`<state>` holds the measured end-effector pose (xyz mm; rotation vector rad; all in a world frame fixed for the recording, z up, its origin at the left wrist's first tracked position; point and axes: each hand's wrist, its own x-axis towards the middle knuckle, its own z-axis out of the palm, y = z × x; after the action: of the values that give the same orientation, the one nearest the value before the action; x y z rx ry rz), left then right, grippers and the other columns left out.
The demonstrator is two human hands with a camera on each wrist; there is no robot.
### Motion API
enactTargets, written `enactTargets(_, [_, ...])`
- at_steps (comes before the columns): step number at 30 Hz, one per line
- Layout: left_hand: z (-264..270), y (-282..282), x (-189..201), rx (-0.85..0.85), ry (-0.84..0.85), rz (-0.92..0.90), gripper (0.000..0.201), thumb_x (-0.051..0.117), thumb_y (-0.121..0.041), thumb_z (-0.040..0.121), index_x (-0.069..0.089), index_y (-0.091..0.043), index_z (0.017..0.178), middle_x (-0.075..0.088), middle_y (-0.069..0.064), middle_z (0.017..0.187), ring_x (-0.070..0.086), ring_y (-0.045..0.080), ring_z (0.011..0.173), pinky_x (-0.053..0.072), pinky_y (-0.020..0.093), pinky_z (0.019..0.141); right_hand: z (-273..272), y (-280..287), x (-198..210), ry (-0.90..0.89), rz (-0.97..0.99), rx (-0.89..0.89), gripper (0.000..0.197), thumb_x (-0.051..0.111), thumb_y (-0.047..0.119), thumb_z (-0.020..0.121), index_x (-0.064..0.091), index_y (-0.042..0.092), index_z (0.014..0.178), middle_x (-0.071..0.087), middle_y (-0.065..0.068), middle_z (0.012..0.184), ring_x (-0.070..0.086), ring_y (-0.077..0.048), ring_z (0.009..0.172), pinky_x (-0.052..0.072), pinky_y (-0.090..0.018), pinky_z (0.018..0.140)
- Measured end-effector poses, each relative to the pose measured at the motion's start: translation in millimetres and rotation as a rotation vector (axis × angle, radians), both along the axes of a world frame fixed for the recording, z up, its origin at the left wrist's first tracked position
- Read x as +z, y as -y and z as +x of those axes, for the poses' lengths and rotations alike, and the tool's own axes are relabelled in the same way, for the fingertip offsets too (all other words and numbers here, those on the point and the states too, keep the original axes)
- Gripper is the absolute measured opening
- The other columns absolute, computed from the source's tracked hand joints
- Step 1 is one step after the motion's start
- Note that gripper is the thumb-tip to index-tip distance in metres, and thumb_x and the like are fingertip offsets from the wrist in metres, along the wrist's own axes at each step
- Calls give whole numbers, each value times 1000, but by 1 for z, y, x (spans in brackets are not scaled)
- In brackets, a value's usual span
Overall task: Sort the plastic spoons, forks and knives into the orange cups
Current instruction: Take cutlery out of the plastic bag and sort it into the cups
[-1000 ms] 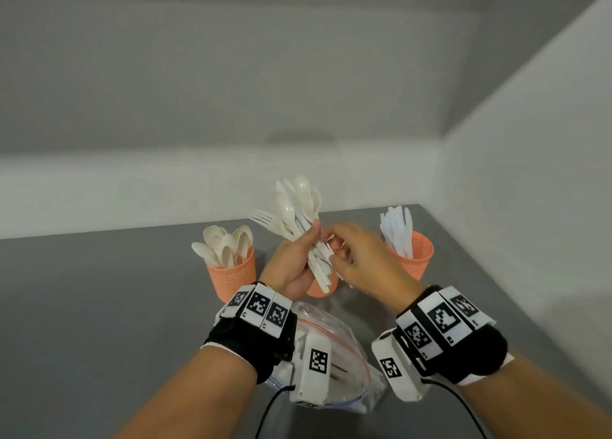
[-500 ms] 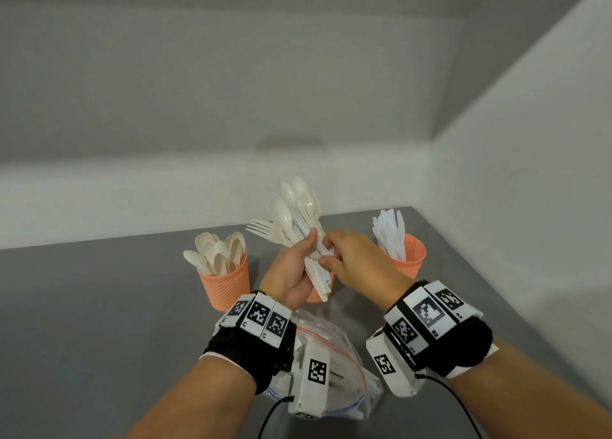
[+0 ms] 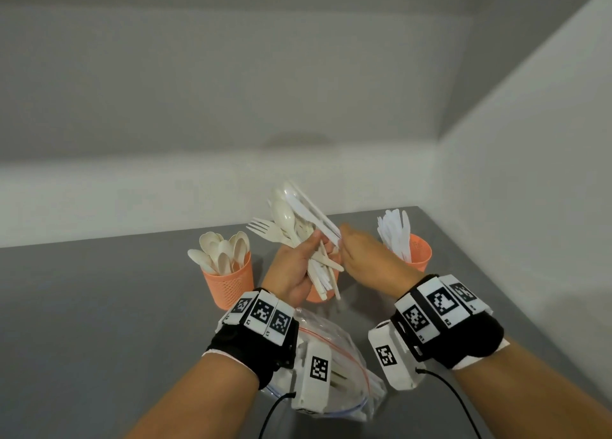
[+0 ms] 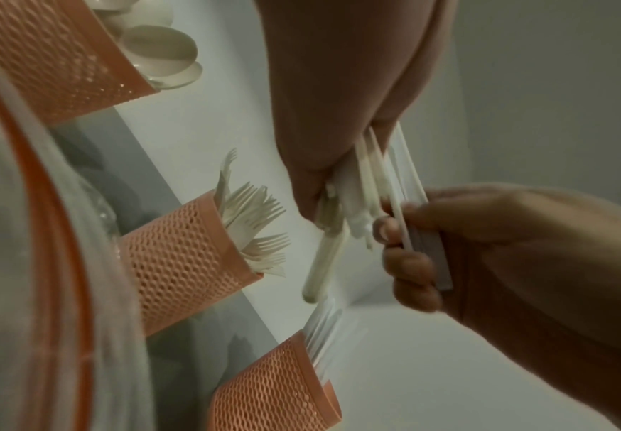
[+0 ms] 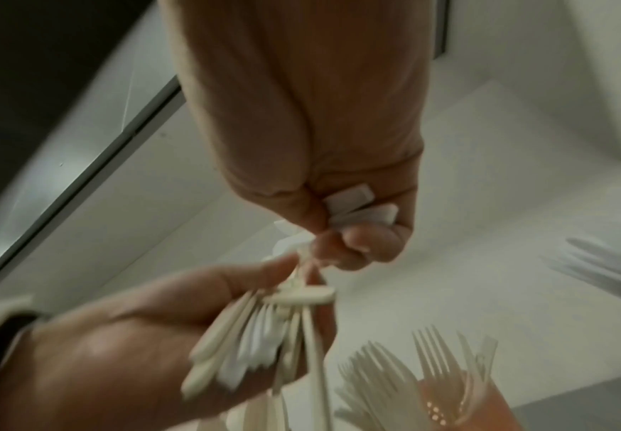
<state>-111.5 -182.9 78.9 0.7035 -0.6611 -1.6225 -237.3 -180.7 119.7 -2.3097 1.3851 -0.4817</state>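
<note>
My left hand grips a mixed bundle of cream and white plastic cutlery above the middle orange cup, which holds forks. My right hand pinches the handles of two or three white knives that slant up and left across the bundle. The wrist views show those handles inside its curled fingers. The left orange cup holds spoons. The right orange cup holds white knives.
A clear zip bag with a little cutlery in it lies on the grey table below my wrists. White walls close off the table at the back and on the right, just beyond the knife cup.
My right hand has closed on white knives in the bundle and drawn them up and to the right. The left hand has stayed over the middle cup.
</note>
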Motion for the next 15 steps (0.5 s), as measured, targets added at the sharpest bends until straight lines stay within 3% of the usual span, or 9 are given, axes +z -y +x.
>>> enactTargets(3, [4, 2, 2, 45, -3, 27, 20, 41, -5, 97, 52, -5, 81, 59, 1, 49, 61, 10, 46, 55, 23, 51, -23, 5, 2, 207, -2, -87, 5, 33, 9, 97, 38, 11, 97, 46, -2, 69, 46, -17, 61, 38, -30, 62])
enactTargets(6, [8, 6, 2, 64, -4, 19, 17, 45, -2, 95, 51, -6, 79, 58, 2, 48, 61, 11, 46, 54, 25, 48, -55, 27, -4, 474, -15, -256, 22, 30, 16, 99, 45, 14, 115, 46, 3, 73, 45, -12, 66, 39, -26, 66])
enactTargets(8, [7, 9, 2, 62, 7, 15, 16, 47, 1, 93, 52, -7, 80, 57, 1, 48, 60, 10, 45, 54, 25, 47, -71, 45, -10, 618, -22, -319, 21, 30, 14, 99, 44, 15, 115, 46, 6, 75, 47, -9, 69, 42, -27, 77])
enactTargets(11, [3, 10, 6, 15, 12, 10, 14, 49, 1, 92, 54, -7, 82, 58, 2, 52, 60, 9, 50, 56, 25, 53, -86, 72, -22, 734, -66, -396, 14, 31, 9, 96, 41, 16, 103, 51, 4, 84, 52, -16, 86, 41, -35, 94])
enactTargets(15, [1, 11, 8, -47, 29, 35, 9, 50, -6, 91, 57, -5, 86, 62, 6, 71, 64, 14, 65, 59, 31, 64, -100, 96, -55, 709, 53, -544, 13, 39, 11, 94, 47, 11, 104, 55, -5, 109, 53, -23, 103, 38, -31, 87])
